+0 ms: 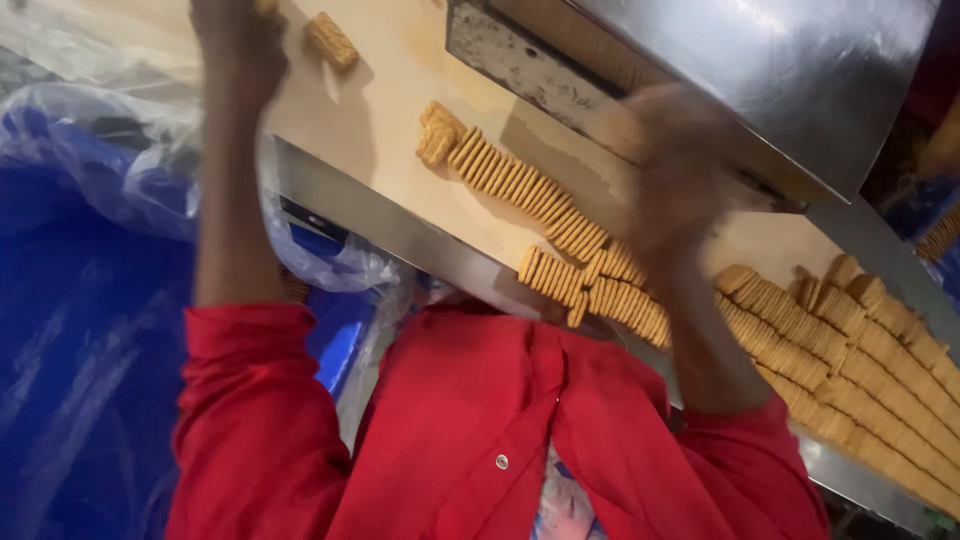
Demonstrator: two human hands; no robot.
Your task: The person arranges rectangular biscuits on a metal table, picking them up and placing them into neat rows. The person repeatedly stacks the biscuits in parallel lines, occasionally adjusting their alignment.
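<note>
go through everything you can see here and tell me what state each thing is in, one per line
left hand: raised over the belt, grip hidden
right hand: motion-blurred above the biscuits, grip unclear
biscuit rows: standing on edge, packed side by side
small biscuit stack: lying apart near the left hand
conveyor belt: partly covered with biscuits
metal hood: over the belt
plastic sheet: crumpled
</note>
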